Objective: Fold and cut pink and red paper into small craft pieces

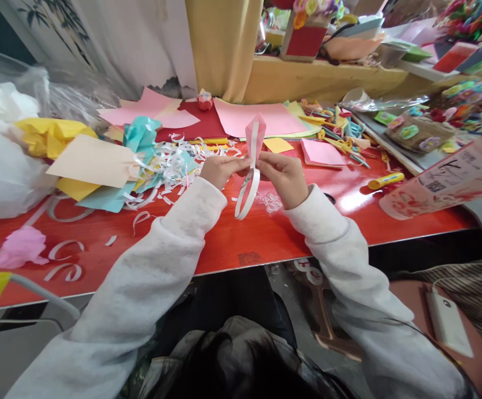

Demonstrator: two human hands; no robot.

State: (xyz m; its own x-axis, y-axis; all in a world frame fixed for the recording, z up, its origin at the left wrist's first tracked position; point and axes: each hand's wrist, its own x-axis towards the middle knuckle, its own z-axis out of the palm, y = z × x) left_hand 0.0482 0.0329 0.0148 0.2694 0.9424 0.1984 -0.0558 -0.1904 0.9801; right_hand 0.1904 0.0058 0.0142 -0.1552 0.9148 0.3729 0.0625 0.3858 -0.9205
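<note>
A small folded piece of pink paper (260, 136) stands upright above the red table, with a white band along its length. From its lower end a narrow white strip (245, 200) hangs in a loop. My left hand (221, 169) pinches the paper's left edge, fingers closed. On the other side my right hand (285, 177) is closed on the paper and close to the strip; its fingertips partly hide where the two meet. Curled white strips (178, 166) lie in a heap beyond my left hand.
Colored sheets (249, 117) cover the table's back. A beige sheet (95, 160) and crumpled paper lie left, near a plastic bag (5, 166). Scissors (353, 145), a yellow glue stick (385, 180) and a pink tumbler (440, 180) are right. The red table's front edge (232, 270) is near my lap.
</note>
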